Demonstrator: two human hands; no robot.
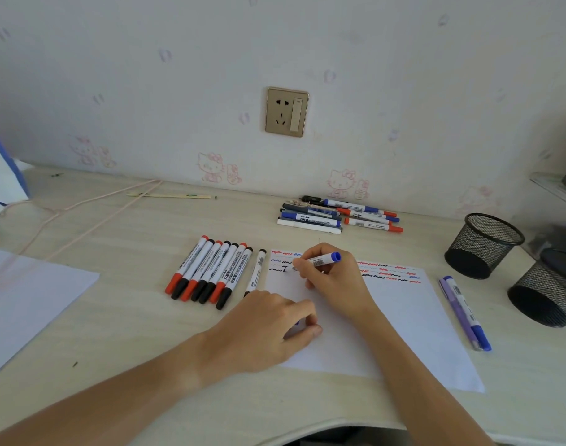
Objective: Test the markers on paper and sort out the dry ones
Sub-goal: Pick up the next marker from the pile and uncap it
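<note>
Head cam: right hand point(334, 278) pinching a blue marker point(320, 261), tip down on the paper point(413, 320), while left hand point(269, 329) curls around its blue cap point(297, 323) on the paper's near-left part.

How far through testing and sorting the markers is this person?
Well along, apparently. The paper already carries rows of red, black and blue squiggles; a row of capped markers lies left of it, two blue markers right. The right hand is writing with a blue marker; the left hand steadies the sheet. A back pile possibly awaits testing.
</note>
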